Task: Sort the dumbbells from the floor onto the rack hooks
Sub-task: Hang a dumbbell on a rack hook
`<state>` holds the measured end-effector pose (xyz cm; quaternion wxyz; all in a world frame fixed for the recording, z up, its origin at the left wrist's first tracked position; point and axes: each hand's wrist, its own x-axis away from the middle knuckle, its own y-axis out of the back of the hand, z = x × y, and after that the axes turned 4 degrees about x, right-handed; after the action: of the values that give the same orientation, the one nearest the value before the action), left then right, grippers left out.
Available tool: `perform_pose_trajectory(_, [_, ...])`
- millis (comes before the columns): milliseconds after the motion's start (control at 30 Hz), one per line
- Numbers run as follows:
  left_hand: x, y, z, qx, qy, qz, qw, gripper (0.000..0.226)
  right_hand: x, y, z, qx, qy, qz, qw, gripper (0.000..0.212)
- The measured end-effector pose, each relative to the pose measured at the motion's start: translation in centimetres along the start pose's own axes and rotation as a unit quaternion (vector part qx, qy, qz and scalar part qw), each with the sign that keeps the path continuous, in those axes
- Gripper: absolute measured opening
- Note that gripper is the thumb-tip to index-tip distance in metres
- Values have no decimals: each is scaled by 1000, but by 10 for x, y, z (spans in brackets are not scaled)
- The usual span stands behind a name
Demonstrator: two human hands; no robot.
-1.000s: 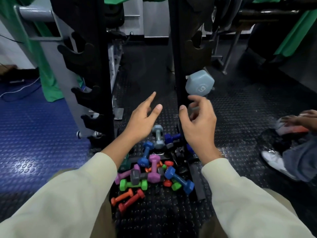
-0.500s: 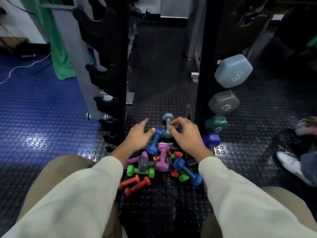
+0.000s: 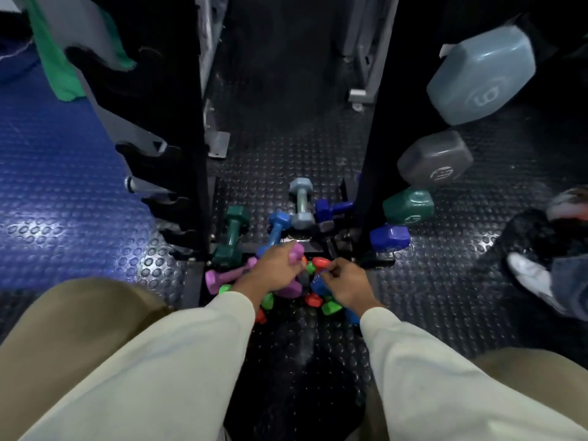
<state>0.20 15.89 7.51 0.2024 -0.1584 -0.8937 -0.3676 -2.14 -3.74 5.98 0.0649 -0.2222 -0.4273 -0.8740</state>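
The left hand (image 3: 275,270) curls its fingers round the purple dumbbell (image 3: 294,268) on the floor pile between the rack uprights, long axis running away from the person, while the right hand (image 3: 345,281), fingers curled, pinches at the blue dumbbell (image 3: 319,286) just beside it.

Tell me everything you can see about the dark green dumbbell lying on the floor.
The dark green dumbbell is small, with two hexagonal heads joined by a thinner round handle, all in a smooth, slightly glossy coating. It lies flat on the studded black floor mat, its length running away from the person, just right of the rack's left upright. Its near head sits at the rack's base bar beside a purple dumbbell. Neither hand touches it.
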Motion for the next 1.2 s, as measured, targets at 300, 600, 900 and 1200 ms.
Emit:
perform_pose_trajectory(300, [-36, -73, -4, -34, -9, 104, 994, 76, 1, -32, -80, -48, -181, -21, 982, 40])
perform_pose_trajectory(600, [-52, -120, -1, -66, -7, 114, 991, 85, 2, -55, -114, -152, -285, -12, 946, 55])
perform_pose_trajectory(900, [-63, -122, 8, -62, -17, 100, 993, 65, -16, -66, -121, -220, -300, -30, 928, 43])
perform_pose_trajectory(1200, [-52, -94, -9, 17, -9, 44, 999, 49, -16, -60, -113, -377, -267, -89, 883, 54])
